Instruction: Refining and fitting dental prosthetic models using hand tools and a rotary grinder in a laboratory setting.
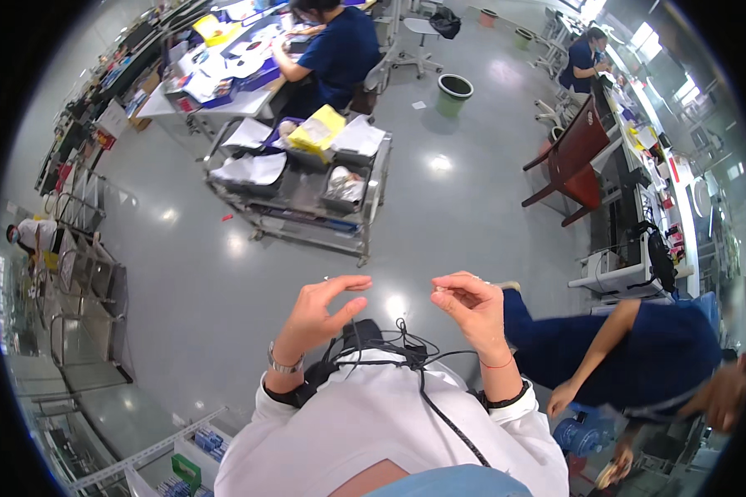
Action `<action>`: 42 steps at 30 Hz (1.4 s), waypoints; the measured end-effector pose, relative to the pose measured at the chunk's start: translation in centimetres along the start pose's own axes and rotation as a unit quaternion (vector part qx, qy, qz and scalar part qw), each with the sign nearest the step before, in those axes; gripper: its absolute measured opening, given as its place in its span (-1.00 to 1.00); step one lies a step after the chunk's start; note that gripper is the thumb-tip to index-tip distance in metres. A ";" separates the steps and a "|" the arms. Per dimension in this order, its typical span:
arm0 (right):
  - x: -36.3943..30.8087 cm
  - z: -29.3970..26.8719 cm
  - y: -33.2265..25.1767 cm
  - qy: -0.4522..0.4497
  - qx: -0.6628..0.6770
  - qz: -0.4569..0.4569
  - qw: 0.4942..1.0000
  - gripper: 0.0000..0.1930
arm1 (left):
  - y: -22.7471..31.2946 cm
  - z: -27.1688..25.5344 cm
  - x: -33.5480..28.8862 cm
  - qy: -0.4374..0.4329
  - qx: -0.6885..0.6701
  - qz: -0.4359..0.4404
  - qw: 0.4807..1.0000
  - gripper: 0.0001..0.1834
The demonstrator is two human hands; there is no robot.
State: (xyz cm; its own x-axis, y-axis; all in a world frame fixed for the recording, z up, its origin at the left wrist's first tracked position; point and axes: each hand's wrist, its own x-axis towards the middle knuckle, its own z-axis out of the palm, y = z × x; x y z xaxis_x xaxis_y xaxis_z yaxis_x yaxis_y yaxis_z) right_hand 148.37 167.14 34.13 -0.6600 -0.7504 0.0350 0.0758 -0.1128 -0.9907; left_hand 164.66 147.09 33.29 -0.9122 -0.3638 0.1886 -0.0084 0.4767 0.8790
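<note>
Pinched together at the tips, the thumb and first fingers of the right hand (470, 305) close on something too small to make out, perhaps a fine thread. Just across a small gap, the left hand (322, 311) is raised with its fingers curled and parted, thumb and forefinger apart and holding nothing that can be seen. Both hands hover in front of the person's chest, above a tangle of black cable (402, 348) lying on the white coat. A metal watch (283, 363) sits on the left wrist and a thin red string on the right.

Close by on the right, a co-worker in dark blue (638, 352) bends low. Farther off on the grey floor stands a metal cart (307, 186) loaded with trays, papers and a yellow bag. Beyond it, a green bin (453, 93) and a seated person at a cluttered bench (215, 79).
</note>
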 end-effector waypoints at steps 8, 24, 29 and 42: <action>17.1 -14.0 0.9 0.074 -0.085 -0.011 0.994 -0.82 | -8.9 9.2 24.7 -0.072 -0.010 0.022 0.997 -0.76; 61.2 -47.8 4.1 0.143 -0.088 0.070 0.983 -0.83 | -17.5 20.0 76.3 -0.019 0.024 -0.069 0.997 -0.76; 78.4 -51.2 4.4 0.028 -0.134 0.065 0.989 -0.84 | -21.3 17.6 87.8 -0.007 -0.047 -0.098 0.994 -0.64; 122.0 -51.3 6.1 0.028 -0.172 0.021 0.985 -0.86 | -34.7 4.6 127.7 -0.026 0.177 -0.039 0.983 -0.68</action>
State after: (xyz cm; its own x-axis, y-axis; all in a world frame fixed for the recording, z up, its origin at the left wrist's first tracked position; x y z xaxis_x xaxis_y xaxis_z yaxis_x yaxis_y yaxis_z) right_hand 29.95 108.36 25.64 -0.7029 -0.7113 -0.0044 -0.1468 0.1511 -0.9775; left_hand 46.61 87.82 24.89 -0.9231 -0.3724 0.0958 -0.2125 0.7016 0.6802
